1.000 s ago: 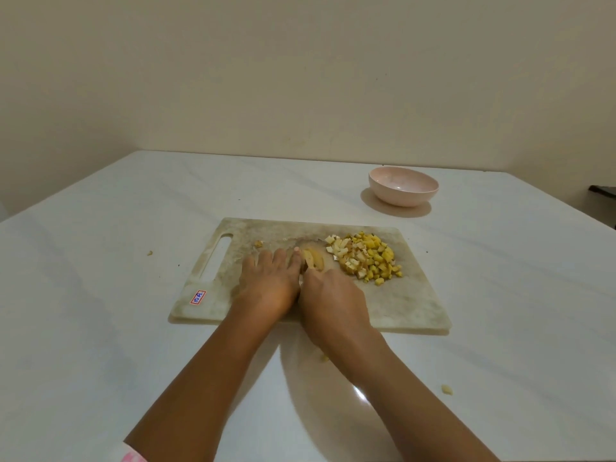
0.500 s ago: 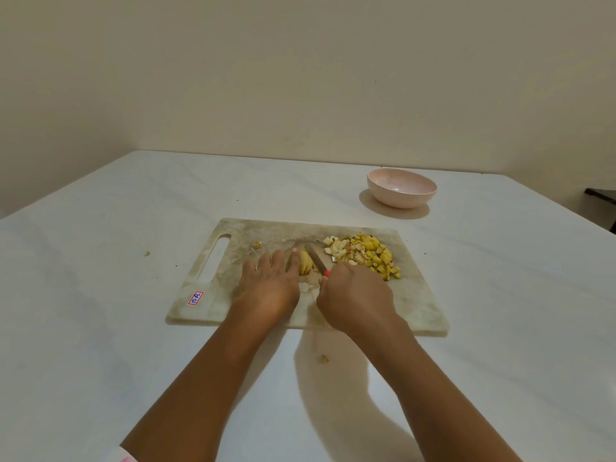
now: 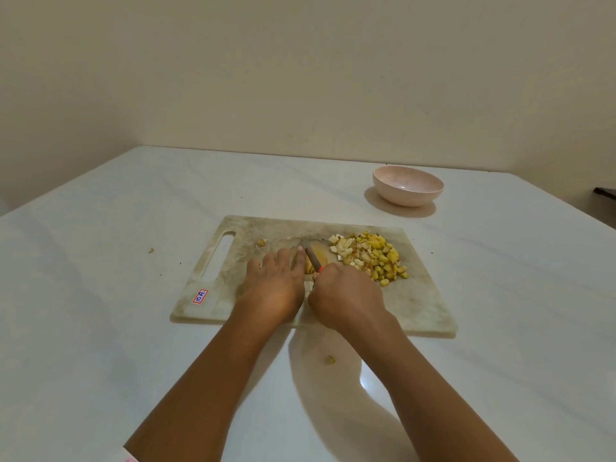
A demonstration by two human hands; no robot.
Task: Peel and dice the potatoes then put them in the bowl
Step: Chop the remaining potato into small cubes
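Observation:
A worn pale cutting board (image 3: 423,305) lies on the white table. My left hand (image 3: 275,283) presses a yellow potato piece (image 3: 310,267) onto the board with straight fingers. My right hand (image 3: 346,295) grips a knife (image 3: 313,255) by its red handle; the blade lies across the potato piece, right beside my left fingertips. A heap of diced potato (image 3: 370,256) sits on the board just right of the blade. A pink bowl (image 3: 408,185) stands beyond the board at the back right, and its inside looks bare.
Small potato scraps lie loose: one on the board (image 3: 261,242), one on the table left of the board (image 3: 151,250), one in front of it (image 3: 330,359). A dark object (image 3: 605,192) pokes in at the far right edge.
My right hand drew back to the right and lifted the knife, showing the blade, then came in close to my left hand again with the blade over the potato piece. My left hand stayed put.

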